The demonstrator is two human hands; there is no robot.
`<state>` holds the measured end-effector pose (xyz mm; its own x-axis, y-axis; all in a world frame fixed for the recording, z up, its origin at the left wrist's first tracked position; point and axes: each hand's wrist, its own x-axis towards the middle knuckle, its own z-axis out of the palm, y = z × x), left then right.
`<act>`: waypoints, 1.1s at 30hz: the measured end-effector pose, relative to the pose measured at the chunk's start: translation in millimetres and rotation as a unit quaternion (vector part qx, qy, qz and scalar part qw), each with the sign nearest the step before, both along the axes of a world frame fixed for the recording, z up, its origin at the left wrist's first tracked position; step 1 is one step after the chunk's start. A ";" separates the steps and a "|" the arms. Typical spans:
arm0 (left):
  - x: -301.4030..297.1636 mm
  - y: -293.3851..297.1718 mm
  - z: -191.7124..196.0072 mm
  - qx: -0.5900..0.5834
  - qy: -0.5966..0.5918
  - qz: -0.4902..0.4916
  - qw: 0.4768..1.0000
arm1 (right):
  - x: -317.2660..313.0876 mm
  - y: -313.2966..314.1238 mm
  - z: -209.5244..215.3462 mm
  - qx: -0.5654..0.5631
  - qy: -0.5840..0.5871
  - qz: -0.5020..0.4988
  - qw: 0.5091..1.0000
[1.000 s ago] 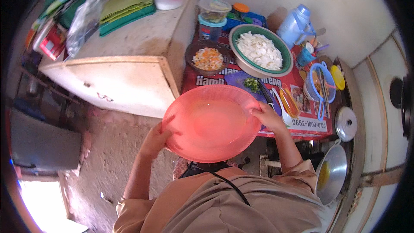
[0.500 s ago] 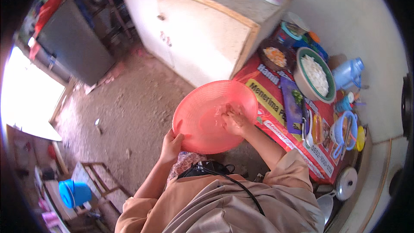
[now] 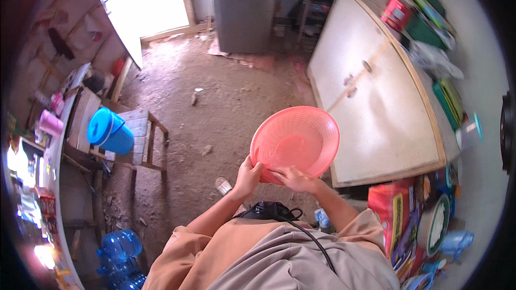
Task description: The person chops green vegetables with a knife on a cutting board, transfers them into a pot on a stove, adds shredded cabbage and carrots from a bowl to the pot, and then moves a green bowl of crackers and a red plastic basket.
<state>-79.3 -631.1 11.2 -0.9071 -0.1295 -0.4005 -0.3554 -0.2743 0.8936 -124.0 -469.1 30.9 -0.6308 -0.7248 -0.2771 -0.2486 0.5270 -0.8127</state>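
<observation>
In front of my body I hold a round pink plastic basin [image 3: 317,129] with a woven-look wall, tilted so that its inside shows. My left hand [image 3: 249,176] grips the near left part of the rim, thumb on top and the other fingers hidden beneath. Just to its right, my right hand [image 3: 297,179] lies over the near rim, its fingertips on the inner wall and its thumb out of sight. No loose item can be made out inside the basin.
A white cabinet [image 3: 381,96] stands to the right; beyond its near end is a red printed mat [image 3: 382,209] with a bowl of white food [image 3: 438,225]. At left, a blue lidded bucket [image 3: 114,131] sits by a wooden bench [image 3: 141,129]. Large water bottles [image 3: 121,247] stand lower left on the dirt floor [image 3: 188,145].
I have turned left, away from the mat with the food, toward the doorway. The basin has come along. My right hand has moved from the basin's inside to its near rim.
</observation>
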 end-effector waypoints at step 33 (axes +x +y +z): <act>-201.6 -584.6 -238.5 0.050 -0.292 0.519 0.802 | -633.7 -540.5 -175.1 -0.164 -0.269 -0.335 0.888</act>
